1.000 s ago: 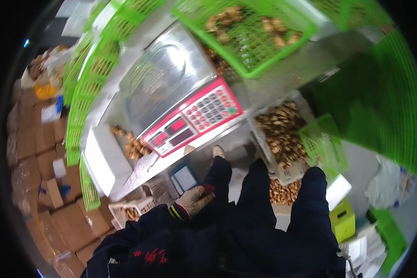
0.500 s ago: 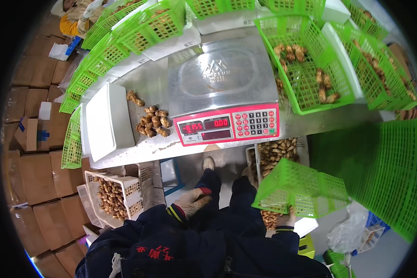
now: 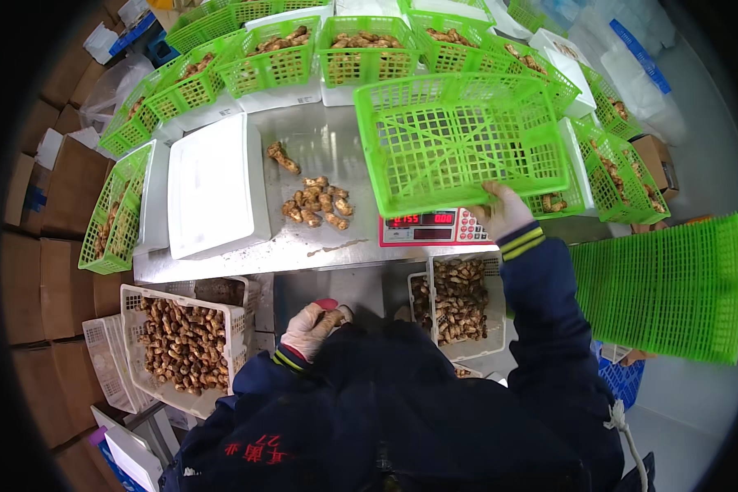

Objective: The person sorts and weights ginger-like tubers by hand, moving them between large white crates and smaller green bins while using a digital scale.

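Note:
My right hand (image 3: 504,211), in a pale glove, grips the near rim of a green plastic mesh basket (image 3: 435,198). The basket hangs over the scale (image 3: 418,234) and covers most of its steel plate; whether the two touch, I cannot tell. Red digits glow on the scale's front panel. Low before my body, my gloved left hand (image 3: 307,330) is closed, with a red bit showing at the fingers; what it holds, if anything, is unclear. On the steel table (image 3: 262,266) left of the scale lie a pile of brown-and-white mushrooms (image 3: 312,203) and a longer mushroom (image 3: 282,157).
A white box (image 3: 219,184) stands left on the table. Green baskets of mushrooms (image 3: 367,41) line the back and sides. Below the table are a left white crate (image 3: 131,353) and a right white crate (image 3: 500,336), both with mushrooms. Nested green baskets (image 3: 664,287) stand at right.
My right hand has lifted the green basket from low right, beside my leg, up over the scale. The basket with a few mushrooms beside the scale is now largely hidden. My left hand stays low, closed.

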